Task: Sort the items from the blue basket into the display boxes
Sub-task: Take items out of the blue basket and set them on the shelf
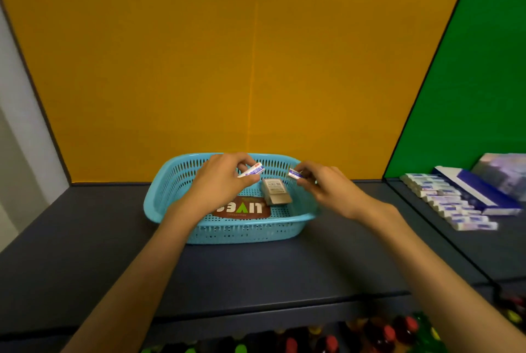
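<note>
Dark grey shelf [85, 239], backed by an orange panel [227, 54]; green panel [469, 68] to the right, past a divider. Blue basket [227, 231] sits at centre on the shelf, near the back wall. Inside it: a brown packet [247, 209] with white lettering lying flat at 6 o'clock on the basket floor, and a small tan box [276, 194] at about 3 o'clock from the basket's middle, just beside the packet.

At 3 o'clock of the basket, well apart, beyond the divider: a row of white-and-blue small boxes [449, 202] in a blue display box [489, 196], blurred. Along the bottom edge, a lower tier of bottles with red and green caps [384, 335], dim.

Both forearms reach over the basket's near rim. Left hand [219, 182] hovers above the basket, thumb and fingers pinching a white-and-blue stick-shaped item [252, 171], tilted up to the right. Right hand [324, 182], over the basket's right side, pinches a second, similar item [295, 173] at fingertips. The two held items are near each other, not touching.
</note>
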Available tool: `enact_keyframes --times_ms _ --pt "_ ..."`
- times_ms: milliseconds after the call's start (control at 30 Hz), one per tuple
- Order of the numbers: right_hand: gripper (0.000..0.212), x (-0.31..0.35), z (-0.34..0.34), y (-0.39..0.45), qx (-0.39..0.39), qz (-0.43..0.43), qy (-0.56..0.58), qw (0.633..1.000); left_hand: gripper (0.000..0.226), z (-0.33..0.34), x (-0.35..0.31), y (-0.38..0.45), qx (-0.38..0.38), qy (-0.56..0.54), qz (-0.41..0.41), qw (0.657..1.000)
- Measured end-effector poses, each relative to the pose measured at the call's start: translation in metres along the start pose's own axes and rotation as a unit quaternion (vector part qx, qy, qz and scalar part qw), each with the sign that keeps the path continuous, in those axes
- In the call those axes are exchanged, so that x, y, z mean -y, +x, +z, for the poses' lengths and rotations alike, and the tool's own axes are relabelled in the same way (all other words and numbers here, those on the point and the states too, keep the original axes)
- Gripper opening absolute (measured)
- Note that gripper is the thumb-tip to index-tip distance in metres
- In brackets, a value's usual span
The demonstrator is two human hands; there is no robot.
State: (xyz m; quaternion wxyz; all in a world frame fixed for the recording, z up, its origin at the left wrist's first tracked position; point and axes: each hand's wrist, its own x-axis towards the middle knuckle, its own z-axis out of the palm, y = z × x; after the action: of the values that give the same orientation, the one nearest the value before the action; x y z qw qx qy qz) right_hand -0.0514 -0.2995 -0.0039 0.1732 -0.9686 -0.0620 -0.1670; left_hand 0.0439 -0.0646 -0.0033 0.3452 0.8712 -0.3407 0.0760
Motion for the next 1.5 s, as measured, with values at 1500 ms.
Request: enact_keyframes --times_ms 1500 --pt "0.018 -0.339 -0.152 -0.310 -0.055 0.090 0.034 0.994 0.027 0.347 -0.326 0.045 0.048 0.116 0.085 0.988"
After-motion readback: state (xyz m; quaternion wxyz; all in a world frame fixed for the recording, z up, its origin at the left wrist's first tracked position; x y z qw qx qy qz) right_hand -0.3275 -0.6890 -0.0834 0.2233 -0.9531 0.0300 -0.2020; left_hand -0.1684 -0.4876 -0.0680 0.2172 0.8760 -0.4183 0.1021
